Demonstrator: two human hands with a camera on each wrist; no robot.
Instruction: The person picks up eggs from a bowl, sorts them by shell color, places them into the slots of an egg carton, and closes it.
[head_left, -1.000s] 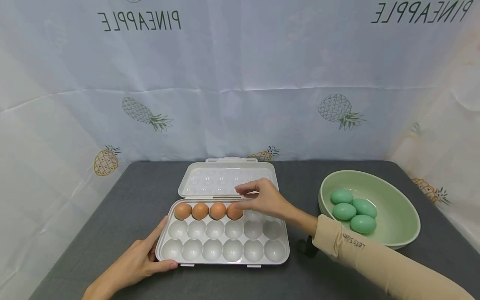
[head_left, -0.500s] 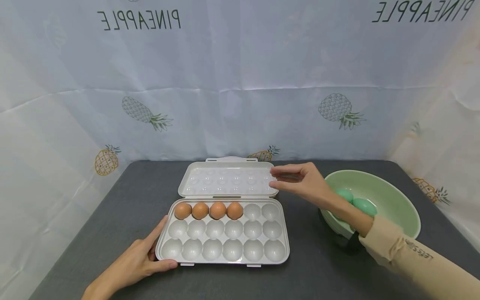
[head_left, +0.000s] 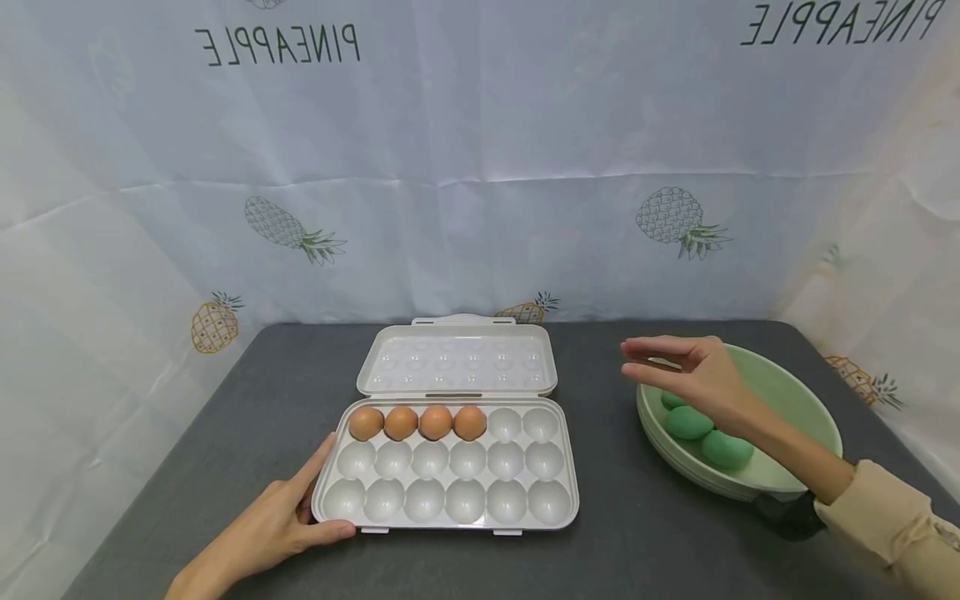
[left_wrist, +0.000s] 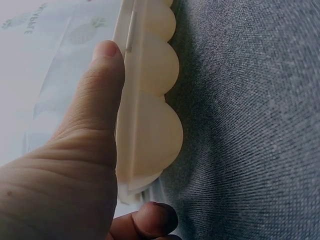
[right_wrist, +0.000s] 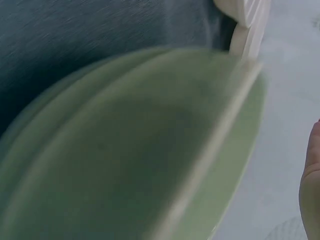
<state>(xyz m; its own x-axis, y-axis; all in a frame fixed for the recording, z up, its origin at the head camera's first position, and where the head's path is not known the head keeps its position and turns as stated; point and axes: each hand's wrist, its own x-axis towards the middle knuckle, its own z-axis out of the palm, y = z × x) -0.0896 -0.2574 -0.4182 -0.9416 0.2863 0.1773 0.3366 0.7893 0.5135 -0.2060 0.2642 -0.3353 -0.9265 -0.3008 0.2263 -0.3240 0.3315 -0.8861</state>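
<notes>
A white egg box lies with its lid folded back. Brown eggs fill the left part of its back row; the other hollows hold nothing. My left hand grips the box's near left corner, thumb along the front edge and fingers at the side. In the left wrist view, the thumb lies against the box's rim. Above the left rim of a pale green bowl is my right hand, holding nothing, thumb apart from the fingers. Green eggs lie in the bowl, partly hidden by that hand.
The dark grey tabletop carries the box and the bowl, with a gap between them. Behind it hangs a pineapple-print curtain. The bowl's wall fills much of the right wrist view.
My right hand has moved right, from the last brown egg in the back row to over the green bowl, fingers empty. My left hand and the egg box have stayed put.
</notes>
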